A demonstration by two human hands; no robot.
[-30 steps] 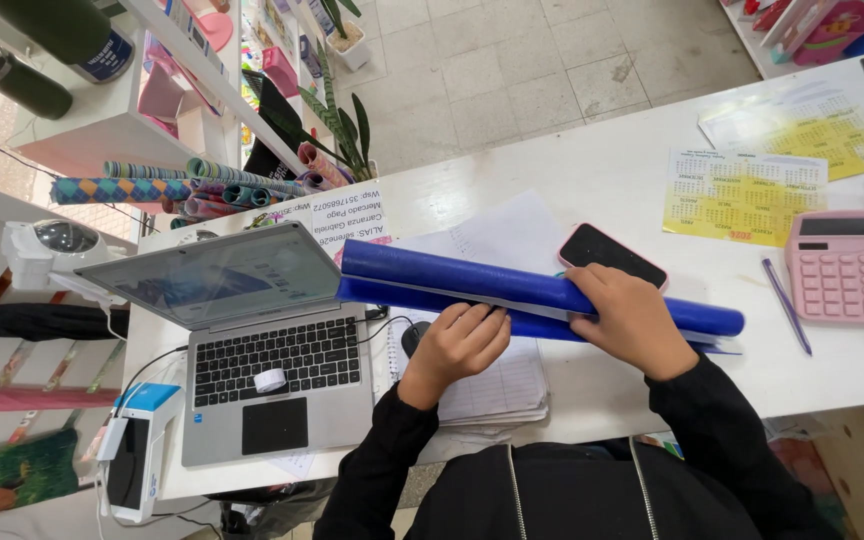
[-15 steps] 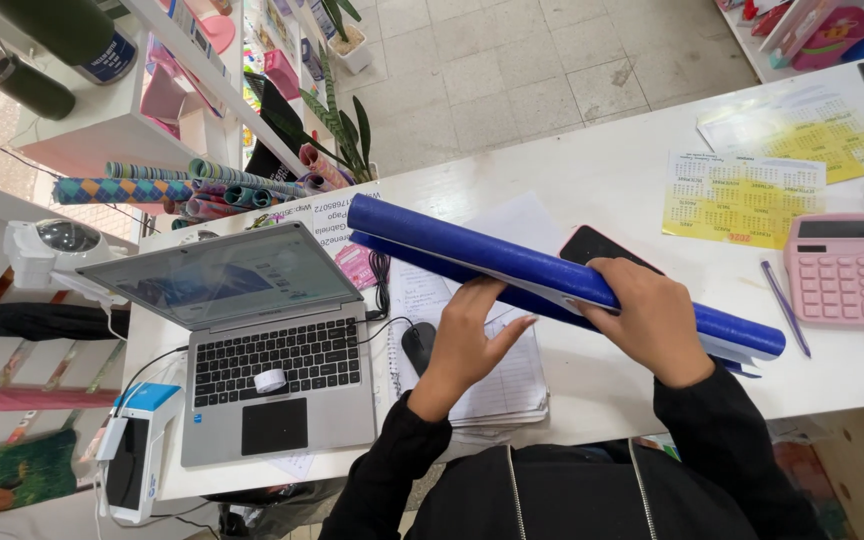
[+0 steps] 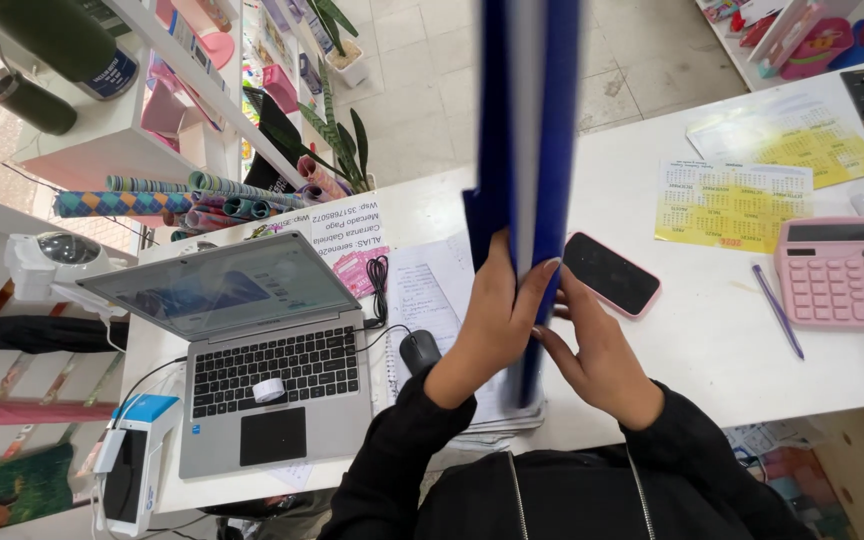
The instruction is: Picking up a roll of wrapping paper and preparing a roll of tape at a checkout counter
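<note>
Left hand is clamped on the lower part of the blue roll, fingers wrapped around its left side. Right hand presses its fingertips against the roll's lower right edge, fingers extended, not closed around it. The roll stands upright above the worktop, long axis running away from the body. A phone lies just right; a laptop sits left.

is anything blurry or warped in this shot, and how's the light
Head view: the blue roll is blurred towards its top edge, close to the lens; the left hand and right hand are fairly sharp; the shelves lean from wide-angle distortion; the light is even and soft, with faint shadows on the white table.
</note>
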